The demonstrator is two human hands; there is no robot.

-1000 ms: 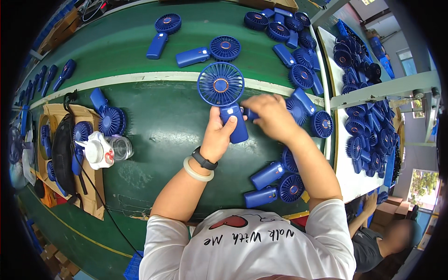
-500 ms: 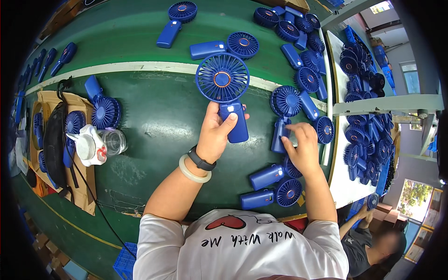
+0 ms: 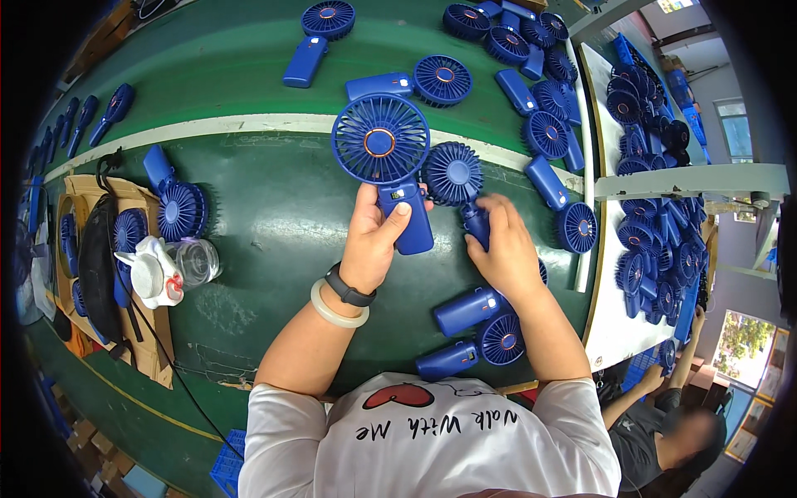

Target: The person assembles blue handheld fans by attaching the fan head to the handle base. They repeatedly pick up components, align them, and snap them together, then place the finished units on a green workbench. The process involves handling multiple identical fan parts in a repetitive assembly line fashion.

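Note:
My left hand (image 3: 375,236) is closed round the handle of a blue handheld fan (image 3: 380,143), its round grille pointing away from me. The thumb lies on the handle front, just under a small lit display. To the right, my right hand (image 3: 508,246) grips the handle of a second blue handheld fan (image 3: 453,173), whose back faces up. The two fan heads are close side by side. Nearer to me, two more handheld fans (image 3: 501,336) lie by my right forearm, one partly hidden behind it.
Several blue fans (image 3: 546,134) lie at the far right, and many fill the white-topped table (image 3: 610,332) beyond a white pipe. On the left are a cardboard tray (image 3: 154,332), a black pouch and a clear jar (image 3: 199,262). A co-worker (image 3: 656,444) holds a fan at lower right.
My right hand has closed on the second fan and brought it leftward toward the first. My left hand has shifted slightly left with its fan, whose display now shows lit.

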